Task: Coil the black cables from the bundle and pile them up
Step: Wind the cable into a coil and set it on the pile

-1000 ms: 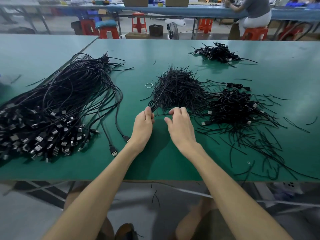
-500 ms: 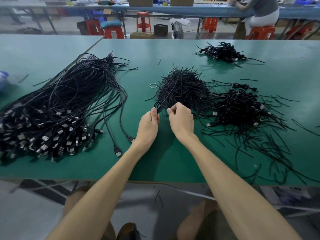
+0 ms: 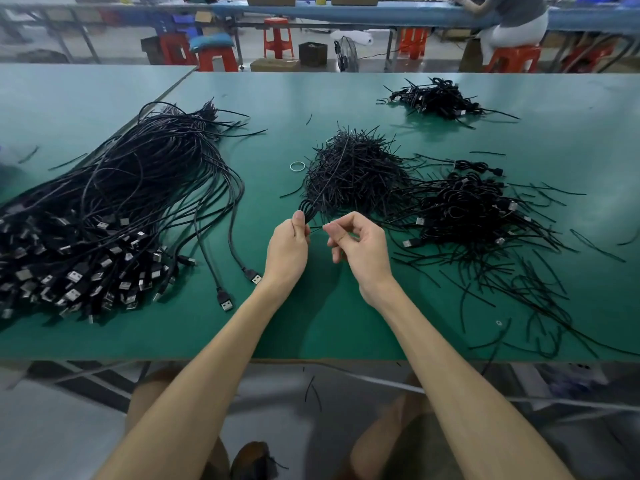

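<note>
A big bundle of black USB cables [image 3: 114, 216] lies at the left of the green table [image 3: 311, 327], its plugs towards me. My left hand [image 3: 289, 249] grips a small coiled black cable [image 3: 307, 208] whose loops stick up above the fingers. My right hand [image 3: 360, 245] is just to its right, thumb and forefinger pinching a thin black tie by the coil. A pile of coiled cables [image 3: 474, 209] sits at the right, and a smaller one [image 3: 434, 98] lies further back.
A heap of short black ties [image 3: 353, 171] lies behind my hands, with a clear rubber ring [image 3: 298, 166] at its left. Loose ties [image 3: 526, 292] are scattered at the right front. Two cable plugs [image 3: 227, 303] trail near my left forearm. Stools and a seated person are beyond the table.
Both hands have risen a little off the table. The right hand has turned its fingers up and now pinches the tie beside the coil held by the left hand.
</note>
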